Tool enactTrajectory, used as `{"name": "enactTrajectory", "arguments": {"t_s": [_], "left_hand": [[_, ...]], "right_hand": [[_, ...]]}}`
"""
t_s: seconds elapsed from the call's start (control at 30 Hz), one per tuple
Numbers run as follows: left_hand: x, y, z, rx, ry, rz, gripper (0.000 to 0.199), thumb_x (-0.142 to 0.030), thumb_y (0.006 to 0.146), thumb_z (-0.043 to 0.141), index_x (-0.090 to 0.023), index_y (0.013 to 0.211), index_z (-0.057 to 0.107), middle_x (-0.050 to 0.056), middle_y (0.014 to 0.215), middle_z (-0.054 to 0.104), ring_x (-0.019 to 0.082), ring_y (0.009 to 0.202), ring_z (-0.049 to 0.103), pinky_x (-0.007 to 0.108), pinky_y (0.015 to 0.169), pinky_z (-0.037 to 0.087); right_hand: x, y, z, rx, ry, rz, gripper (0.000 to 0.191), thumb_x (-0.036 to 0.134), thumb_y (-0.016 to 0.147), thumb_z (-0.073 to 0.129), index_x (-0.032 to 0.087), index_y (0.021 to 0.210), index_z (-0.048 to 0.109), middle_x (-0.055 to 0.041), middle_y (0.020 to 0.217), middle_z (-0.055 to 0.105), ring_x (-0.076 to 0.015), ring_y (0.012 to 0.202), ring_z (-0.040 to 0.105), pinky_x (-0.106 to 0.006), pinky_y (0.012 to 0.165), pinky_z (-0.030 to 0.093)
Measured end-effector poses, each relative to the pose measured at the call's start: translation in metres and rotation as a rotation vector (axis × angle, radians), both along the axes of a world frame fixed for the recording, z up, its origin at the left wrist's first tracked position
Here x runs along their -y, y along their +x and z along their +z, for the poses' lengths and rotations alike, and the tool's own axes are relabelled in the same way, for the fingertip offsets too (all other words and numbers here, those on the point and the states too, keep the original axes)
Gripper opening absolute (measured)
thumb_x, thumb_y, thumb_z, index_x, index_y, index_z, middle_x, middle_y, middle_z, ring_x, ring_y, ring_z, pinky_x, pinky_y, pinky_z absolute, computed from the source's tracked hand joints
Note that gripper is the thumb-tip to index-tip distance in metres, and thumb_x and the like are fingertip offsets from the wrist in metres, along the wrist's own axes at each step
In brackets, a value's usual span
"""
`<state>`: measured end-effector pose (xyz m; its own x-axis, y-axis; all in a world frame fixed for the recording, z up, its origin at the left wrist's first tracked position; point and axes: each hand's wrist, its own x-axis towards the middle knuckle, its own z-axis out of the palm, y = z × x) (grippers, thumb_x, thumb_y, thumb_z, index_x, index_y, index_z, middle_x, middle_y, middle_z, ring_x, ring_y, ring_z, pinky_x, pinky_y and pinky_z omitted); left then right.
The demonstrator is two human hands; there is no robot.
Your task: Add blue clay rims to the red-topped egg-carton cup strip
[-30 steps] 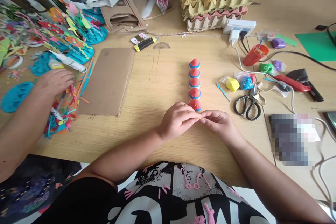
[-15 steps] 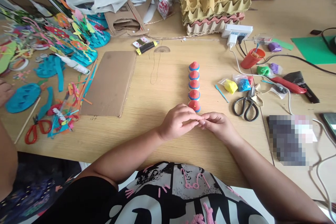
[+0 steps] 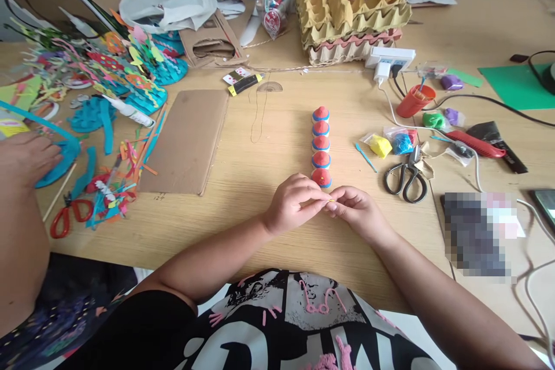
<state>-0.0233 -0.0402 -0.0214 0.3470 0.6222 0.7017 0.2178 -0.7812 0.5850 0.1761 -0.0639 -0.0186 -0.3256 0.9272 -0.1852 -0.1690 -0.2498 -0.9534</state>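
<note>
Several small red domes with blue rims stand in a column on the wooden table; the nearest red dome [image 3: 321, 177] has a tiny yellow spot on top. Just below it, my left hand [image 3: 297, 202] and my right hand [image 3: 353, 210] meet at the fingertips. Between them is a thin bit of yellow clay [image 3: 332, 201], pinched by the fingers of both hands. To the right lie a bag of yellow clay [image 3: 379, 145], a bag of blue clay [image 3: 402, 141] and a thin blue tool [image 3: 366, 157].
Black-handled scissors [image 3: 407, 176] lie right of my hands, near a red cup [image 3: 415, 100] and cables. A cardboard sheet [image 3: 184, 141] is on the left. Another person's hand [image 3: 28, 156] works at the far left with blue pieces. Egg trays [image 3: 353, 11] are stacked behind.
The yellow bit between my fingertips now shows more clearly. At the left, the other person's hand has moved further into view, with a blue strip by it. The view has shifted slightly.
</note>
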Motion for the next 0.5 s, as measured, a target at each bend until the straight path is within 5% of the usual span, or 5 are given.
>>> {"name": "enactTrajectory", "arguments": {"t_s": [0.3, 0.5], "left_hand": [[0.0016, 0.0003, 0.0005, -0.029, -0.015, -0.02, 0.02, -0.017, 0.091, 0.075, -0.022, 0.11, 0.073, 0.003, 0.095, 0.08, 0.017, 0.086, 0.071, 0.034, 0.082, 0.057], [0.001, -0.0012, -0.0029, -0.053, -0.031, -0.037, 0.024, -0.013, 0.09, 0.073, -0.02, 0.112, 0.071, 0.005, 0.097, 0.08, 0.019, 0.089, 0.071, 0.036, 0.082, 0.056]], "right_hand": [[0.0049, 0.0068, -0.004, 0.014, 0.066, -0.003, 0.029, 0.048, 0.09, 0.077, 0.021, 0.085, 0.069, 0.0, 0.073, 0.069, -0.0111, 0.064, 0.058, -0.024, 0.062, 0.047], [0.0063, 0.0087, 0.0025, 0.17, 0.228, -0.004, 0.04, 0.05, 0.097, 0.067, 0.02, 0.071, 0.07, -0.0013, 0.067, 0.067, -0.0119, 0.061, 0.055, -0.027, 0.062, 0.046]]}}
